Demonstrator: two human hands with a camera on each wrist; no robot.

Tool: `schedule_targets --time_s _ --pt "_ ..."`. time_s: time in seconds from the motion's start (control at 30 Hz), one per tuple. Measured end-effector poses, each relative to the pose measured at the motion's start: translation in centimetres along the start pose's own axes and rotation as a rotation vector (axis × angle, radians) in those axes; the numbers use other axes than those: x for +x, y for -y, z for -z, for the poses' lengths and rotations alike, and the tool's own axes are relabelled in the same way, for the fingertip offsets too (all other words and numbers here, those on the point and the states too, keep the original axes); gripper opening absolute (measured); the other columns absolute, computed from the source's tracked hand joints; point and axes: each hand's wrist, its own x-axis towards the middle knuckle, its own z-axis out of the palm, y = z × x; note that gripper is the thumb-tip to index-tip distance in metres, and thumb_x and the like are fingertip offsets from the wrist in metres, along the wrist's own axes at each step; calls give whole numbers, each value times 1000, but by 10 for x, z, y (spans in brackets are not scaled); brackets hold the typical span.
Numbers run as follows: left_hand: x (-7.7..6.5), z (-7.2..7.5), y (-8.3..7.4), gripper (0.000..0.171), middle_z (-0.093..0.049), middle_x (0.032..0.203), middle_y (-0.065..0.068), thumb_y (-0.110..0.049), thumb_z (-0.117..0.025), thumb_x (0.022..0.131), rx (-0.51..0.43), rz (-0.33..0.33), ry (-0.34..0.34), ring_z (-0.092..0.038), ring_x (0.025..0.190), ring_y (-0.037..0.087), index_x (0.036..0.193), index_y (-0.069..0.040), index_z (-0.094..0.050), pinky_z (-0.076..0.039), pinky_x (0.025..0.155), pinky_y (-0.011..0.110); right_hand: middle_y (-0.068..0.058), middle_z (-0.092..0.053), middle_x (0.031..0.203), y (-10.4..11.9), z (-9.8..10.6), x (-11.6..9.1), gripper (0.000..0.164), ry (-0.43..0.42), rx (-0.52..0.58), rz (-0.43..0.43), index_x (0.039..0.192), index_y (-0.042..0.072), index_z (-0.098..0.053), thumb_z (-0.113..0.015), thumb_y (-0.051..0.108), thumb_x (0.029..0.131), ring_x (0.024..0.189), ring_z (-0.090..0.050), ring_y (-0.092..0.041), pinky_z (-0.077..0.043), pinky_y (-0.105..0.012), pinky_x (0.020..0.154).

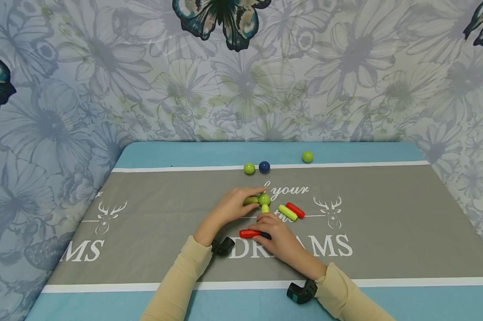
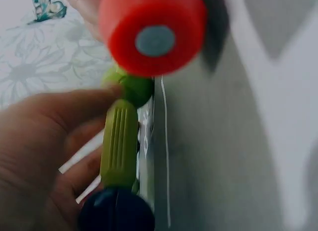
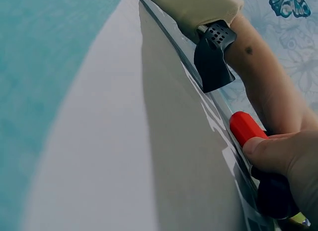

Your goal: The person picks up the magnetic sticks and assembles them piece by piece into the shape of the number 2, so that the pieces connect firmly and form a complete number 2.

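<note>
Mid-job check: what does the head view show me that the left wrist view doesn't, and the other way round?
Only the head view: a green ball beside a blue ball, a farther green ball, plus a loose green rod and loose red rod.

Only the left wrist view: a grey disc in the end of the held red rod, and a dark ball at the ribbed green rod's near end.

Both: the left hand, the green ball it grips, that ribbed rod and the held red rod.

Both forearms angle inward, left grip pinching farther out, right grip curled closer in.
</note>
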Motion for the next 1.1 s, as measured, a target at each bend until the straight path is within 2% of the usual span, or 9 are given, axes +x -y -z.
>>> schedule_targets --time_s 0.07,0.17,0.3,0.37,0.47,0.7,0.8,0.93,1.1 --pt "1 3 -1 47 -59 124 5 -13 -69 87 -57 2 -27 -58 105 19 132 -9 -56 -47 84 35 -1 -63 96 0 1 -1 26 7 0 -29 102 8 -72 -78 9 77 100 -50 -18 -44 -35 87" --pt "4 13 3 44 -60 122 10 -9 -68 87 -133 9 -109 -57 108 24 129 -4 -57 -45 89 38 1 -62 95 0 2 -1 27 17 5 -69 103 10 -72 -77 9 77 100 -49 -16 -44 -34 88" --pt "13 29 17 43 -60 120 14 -6 -67 87 -143 71 -225 -58 104 27 128 -1 -56 -43 90 42 4 -62 95 0 2 -3 26 25 16 -96 103 12 -72 -77 9 78 101 -48 -15 -44 -34 89" --pt "20 36 26 43 -59 121 14 -6 -66 87 -132 123 -249 -58 102 27 129 -2 -56 -43 90 43 4 -62 95 0 1 -3 26 24 21 -101 103 13 -72 -77 9 78 101 -48 -14 -44 -33 89" --pt "33 42 36 44 -57 124 12 -6 -67 87 -114 216 -237 -56 105 26 130 -4 -55 -43 89 42 4 -62 96 -1 1 -3 25 27 32 -93 103 13 -72 -76 9 79 101 -48 -14 -44 -33 87" --pt "58 40 48 48 -53 129 13 -12 -68 87 -51 317 -8 -54 107 28 132 -4 -53 -47 85 39 4 -63 100 -3 3 -3 25 39 52 -80 105 13 -72 -75 10 80 103 -48 -15 -43 -34 89" --pt "62 35 52 44 -56 125 11 -13 -68 87 -34 347 37 -56 103 26 129 -6 -56 -47 83 36 4 -63 100 -3 3 -3 25 44 58 -82 105 13 -72 -75 11 80 104 -48 -15 -43 -34 90" --pt "62 29 53 40 -59 120 9 -13 -69 87 -51 368 5 -59 97 23 126 -8 -60 -48 80 35 4 -63 100 -3 2 -3 25 45 58 -89 105 13 -72 -76 11 80 104 -48 -15 -44 -34 89" --pt "49 30 50 38 -62 115 13 -11 -71 85 -146 325 -124 -61 91 26 120 -1 -62 -50 77 35 4 -63 100 -5 3 -3 25 43 62 -92 104 13 -72 -76 10 80 104 -47 -14 -43 -34 90"
